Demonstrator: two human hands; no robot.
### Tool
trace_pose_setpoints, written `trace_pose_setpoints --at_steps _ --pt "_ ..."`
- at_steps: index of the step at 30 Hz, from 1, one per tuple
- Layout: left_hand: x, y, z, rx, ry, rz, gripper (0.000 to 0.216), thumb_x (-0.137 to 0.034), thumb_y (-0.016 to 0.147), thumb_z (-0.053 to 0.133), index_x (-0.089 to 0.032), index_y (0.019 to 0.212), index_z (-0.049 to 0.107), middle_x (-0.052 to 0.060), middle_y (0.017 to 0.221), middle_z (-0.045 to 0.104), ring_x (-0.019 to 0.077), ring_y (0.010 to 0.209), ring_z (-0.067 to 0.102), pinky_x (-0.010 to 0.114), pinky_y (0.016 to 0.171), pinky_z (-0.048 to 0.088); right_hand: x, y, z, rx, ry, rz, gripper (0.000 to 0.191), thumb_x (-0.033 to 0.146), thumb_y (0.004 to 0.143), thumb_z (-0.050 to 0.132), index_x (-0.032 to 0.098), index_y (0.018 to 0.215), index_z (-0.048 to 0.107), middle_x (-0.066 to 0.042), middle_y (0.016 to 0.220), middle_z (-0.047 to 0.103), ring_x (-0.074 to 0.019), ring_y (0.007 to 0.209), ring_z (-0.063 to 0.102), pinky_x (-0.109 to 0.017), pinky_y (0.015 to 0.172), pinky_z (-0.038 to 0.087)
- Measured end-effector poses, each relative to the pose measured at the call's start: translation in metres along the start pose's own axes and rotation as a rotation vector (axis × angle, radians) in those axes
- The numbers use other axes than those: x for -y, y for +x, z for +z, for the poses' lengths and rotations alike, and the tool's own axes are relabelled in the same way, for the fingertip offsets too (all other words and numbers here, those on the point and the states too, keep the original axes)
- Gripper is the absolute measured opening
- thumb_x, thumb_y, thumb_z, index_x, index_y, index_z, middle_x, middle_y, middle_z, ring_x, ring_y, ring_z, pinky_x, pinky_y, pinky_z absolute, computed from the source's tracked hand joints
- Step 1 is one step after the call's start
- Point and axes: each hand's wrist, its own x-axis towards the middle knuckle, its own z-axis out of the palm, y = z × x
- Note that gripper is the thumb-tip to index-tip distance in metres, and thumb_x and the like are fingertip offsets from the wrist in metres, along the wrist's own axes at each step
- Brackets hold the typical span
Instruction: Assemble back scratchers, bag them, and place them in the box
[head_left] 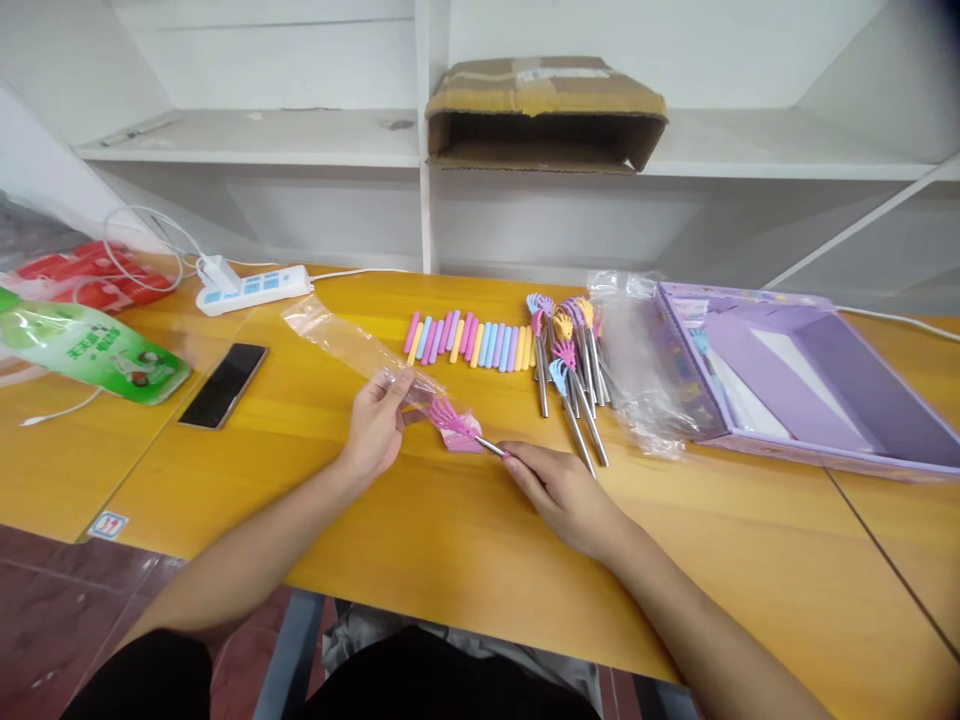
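So at the very bottom of the frame there's the person's dark clothing [420,675], then the wooden desk [465,560], with a little number sticker [109,525] on its edge at lower left. Right hand [555,490] sits just right of centre, fingers closed around the metal rod of a pink hand-shaped scratcher [450,415]. The scratcher's in the middle of the frame, its splayed end pointing up and left at the left hand. That left hand [377,425] is pinching a clear plastic sleeve [341,345] near its lower end, right by the scratcher's fingers; can't tell if the tips are inside. A small pale pink piece [463,440] shows under the scratcher's head.

Left of the hands: a dark phone [223,386] lying flat, plus a green bottle [94,345] on its side at the left edge. Past the hands there's a row of pastel sticks [469,340], a pile of more scratchers [574,365] to the right, then crumpled clear bags [645,370] and an open purple box [780,375] at right. A white power strip [255,290] and red packets [90,275] sit upper left. Farthest back, white shelves [262,135] with an open cardboard box [547,95] at top centre.
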Motion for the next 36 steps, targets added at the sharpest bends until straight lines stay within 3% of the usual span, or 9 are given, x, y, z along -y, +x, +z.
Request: trace_pose_setpoints --at_steps 6,15,18,20,23,26,30,36 --pt "-0.001 0.009 -0.006 -0.06 -0.073 -0.055 0.05 -0.048 0.073 0.098 -0.017 0.085 0.062 -0.001 0.079 0.075 0.0145 0.073 0.075 0.026 0.067 0.062 -0.005 0.001 0.001 0.021 -0.065 0.014 0.039 0.042 0.115 0.038 0.022 0.12 0.071 -0.009 0.102 0.079 -0.0223 0.086 0.076 -0.033 0.079 0.057" --pt "0.012 -0.013 0.005 0.169 -0.056 -0.141 0.04 -0.045 0.08 0.095 -0.014 0.089 0.072 0.004 0.088 0.077 0.0161 0.08 0.075 0.03 0.076 0.065 -0.005 0.003 0.005 0.01 0.019 0.057 0.036 0.044 0.114 0.042 0.021 0.124 0.068 -0.004 0.083 0.071 -0.0187 0.07 0.067 -0.032 0.068 0.049" --pt "0.022 -0.026 0.01 0.257 -0.034 -0.211 0.041 -0.046 0.081 0.094 -0.012 0.094 0.075 0.008 0.094 0.079 0.0218 0.087 0.078 0.036 0.082 0.066 -0.004 0.002 0.012 -0.043 0.152 0.106 0.039 0.047 0.112 0.049 0.021 0.139 0.058 0.0 0.079 0.063 -0.0154 0.063 0.059 -0.029 0.061 0.047" --pt "0.026 -0.031 0.012 0.28 -0.018 -0.259 0.043 -0.044 0.08 0.095 -0.011 0.098 0.076 0.011 0.097 0.08 0.0235 0.09 0.079 0.039 0.086 0.066 -0.003 0.001 0.017 -0.059 0.311 0.138 0.048 0.047 0.11 0.053 0.023 0.151 0.047 -0.001 0.09 0.063 -0.013 0.062 0.057 -0.028 0.058 0.048" --pt "0.025 -0.029 0.011 0.219 -0.044 -0.226 0.039 -0.042 0.08 0.095 -0.012 0.096 0.075 0.01 0.098 0.081 0.0227 0.089 0.079 0.038 0.085 0.066 0.0 -0.001 0.019 -0.02 0.62 0.13 0.055 0.046 0.109 0.058 0.031 0.157 0.037 -0.006 0.115 0.065 -0.0118 0.069 0.062 -0.028 0.061 0.054" --pt "0.015 -0.015 0.007 0.081 -0.121 -0.129 0.036 -0.038 0.078 0.096 -0.014 0.092 0.073 0.006 0.093 0.081 0.02 0.085 0.078 0.032 0.078 0.066 0.001 -0.001 0.012 0.02 0.807 0.075 0.043 0.042 0.106 0.064 0.033 0.146 0.052 -0.01 0.135 0.063 -0.016 0.091 0.07 -0.033 0.078 0.06" --pt "0.004 0.002 0.0 -0.053 -0.18 -0.114 0.031 -0.032 0.08 0.095 -0.014 0.091 0.073 0.004 0.088 0.08 0.0164 0.081 0.078 0.024 0.07 0.064 0.0 0.002 0.002 -0.03 0.852 0.051 0.022 0.037 0.105 0.069 0.029 0.125 0.071 -0.01 0.131 0.065 -0.0207 0.109 0.074 -0.034 0.088 0.06" --pt "0.007 0.0 0.001 -0.039 -0.193 -0.178 0.026 -0.031 0.084 0.092 -0.014 0.092 0.074 0.003 0.088 0.08 0.0143 0.078 0.077 0.022 0.069 0.063 -0.002 0.003 0.003 -0.049 0.87 0.017 0.017 0.032 0.098 0.078 0.027 0.114 0.079 -0.009 0.125 0.064 -0.0203 0.107 0.076 -0.034 0.092 0.062"
